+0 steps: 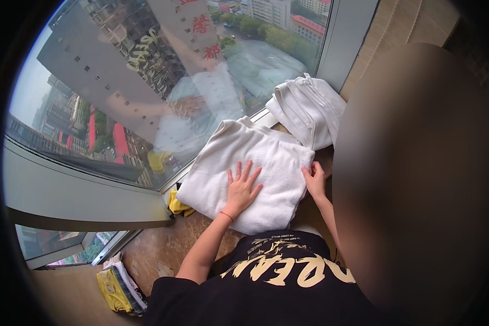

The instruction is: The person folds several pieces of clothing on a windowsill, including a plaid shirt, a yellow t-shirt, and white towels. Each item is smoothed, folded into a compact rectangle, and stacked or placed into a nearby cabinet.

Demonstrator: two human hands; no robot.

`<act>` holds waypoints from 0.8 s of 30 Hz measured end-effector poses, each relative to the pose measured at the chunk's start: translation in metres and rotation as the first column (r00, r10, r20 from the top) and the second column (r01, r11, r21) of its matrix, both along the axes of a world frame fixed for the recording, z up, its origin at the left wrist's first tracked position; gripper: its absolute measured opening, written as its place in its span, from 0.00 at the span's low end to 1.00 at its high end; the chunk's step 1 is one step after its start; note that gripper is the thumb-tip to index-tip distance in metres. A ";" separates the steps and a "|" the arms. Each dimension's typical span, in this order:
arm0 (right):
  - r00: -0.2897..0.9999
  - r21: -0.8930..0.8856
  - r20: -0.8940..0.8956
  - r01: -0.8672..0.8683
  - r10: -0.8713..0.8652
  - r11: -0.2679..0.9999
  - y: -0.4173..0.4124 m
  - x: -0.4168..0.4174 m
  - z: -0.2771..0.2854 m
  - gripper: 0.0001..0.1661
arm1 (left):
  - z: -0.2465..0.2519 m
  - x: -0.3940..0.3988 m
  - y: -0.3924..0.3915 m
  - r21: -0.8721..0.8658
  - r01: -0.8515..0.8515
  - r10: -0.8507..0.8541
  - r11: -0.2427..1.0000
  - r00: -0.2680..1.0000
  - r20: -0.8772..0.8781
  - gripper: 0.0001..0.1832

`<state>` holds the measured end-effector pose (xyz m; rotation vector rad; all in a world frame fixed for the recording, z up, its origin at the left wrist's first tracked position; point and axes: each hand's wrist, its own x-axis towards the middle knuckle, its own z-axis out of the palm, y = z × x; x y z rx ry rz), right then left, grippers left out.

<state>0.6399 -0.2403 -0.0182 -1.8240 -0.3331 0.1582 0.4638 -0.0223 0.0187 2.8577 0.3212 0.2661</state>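
A folded white terry towel (pixel 212 167) lies on the brown marble-look sill before me. My left hand (pixel 243 191) rests flat on it, palm down, fingers spread, with a red string around the wrist. At the towel's right edge is my right hand (pixel 316 179), its thumb and index finger against the corner; whether they pinch the cloth is not plain. Beyond the towel's upper right corner, a stack of folded white towels (pixel 309 106) sits against the window frame. A yellow cloth item (pixel 178 203) shows partly from under the towel's left corner.
A large window (pixel 146 102) rises along the far side and reflects the towels and arms. Folded clothes (pixel 120 285), yellow, checked and pale, are stacked at lower left on the marble-look surface (pixel 159 248). A blurred area hides the right side.
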 end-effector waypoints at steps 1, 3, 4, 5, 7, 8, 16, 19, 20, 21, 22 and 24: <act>0.998 -0.138 0.061 -0.021 0.030 0.990 0.006 -0.011 0.025 0.16 | -0.003 -0.001 0.002 -0.019 0.001 -0.001 1.000 1.000 0.023 0.32; 0.968 -0.233 0.229 -0.045 0.099 0.971 0.021 -0.030 0.059 0.15 | 0.008 0.003 -0.009 -0.162 -0.017 0.028 0.987 0.998 0.063 0.30; 0.950 -0.206 0.285 -0.073 0.131 0.976 0.028 -0.035 0.065 0.14 | 0.014 0.009 -0.012 -0.323 0.010 0.025 0.946 0.994 0.104 0.30; 0.926 -0.181 0.340 -0.103 0.160 0.978 0.034 -0.039 0.070 0.14 | 0.020 0.016 -0.017 -0.475 0.043 0.029 0.879 0.989 0.143 0.30; 0.901 -0.160 0.369 -0.182 0.230 0.970 0.047 -0.048 0.080 0.14 | 0.043 0.031 -0.041 -0.851 0.040 0.134 0.524 0.982 0.129 0.25; 0.899 -0.130 0.339 -0.248 0.278 0.960 0.052 -0.052 0.079 0.15 | 0.042 0.040 -0.053 -0.940 0.042 0.223 0.338 0.967 0.123 0.23; 0.932 -0.091 0.295 0.249 -0.213 0.964 0.033 0.006 0.019 0.14 | 0.034 0.064 -0.056 -0.999 -0.033 0.582 -0.005 0.813 -0.030 0.20; 0.887 -0.269 0.445 0.258 -0.118 0.928 0.029 0.030 0.007 0.14 | 0.051 0.064 -0.061 -1.000 0.028 0.627 0.007 0.779 0.026 0.20; 0.947 -0.225 0.308 0.168 -0.094 0.960 0.031 0.032 0.006 0.14 | 0.052 0.064 -0.062 -1.000 0.025 0.631 -0.013 0.775 0.011 0.20; 0.985 -0.163 0.166 0.077 -0.050 0.984 0.035 0.031 0.012 0.14 | 0.053 0.063 -0.062 -0.999 0.022 0.640 -0.029 0.768 -0.002 0.20; 0.993 -0.103 0.108 -0.040 0.052 0.994 0.043 0.020 0.033 0.14 | 0.053 0.061 -0.060 -0.999 0.018 0.655 -0.048 0.755 -0.017 0.20; 0.972 0.233 0.206 -0.162 0.114 0.959 0.060 -0.014 0.071 0.10 | 0.055 0.060 -0.060 -0.994 0.026 0.643 -0.107 0.764 -0.049 0.21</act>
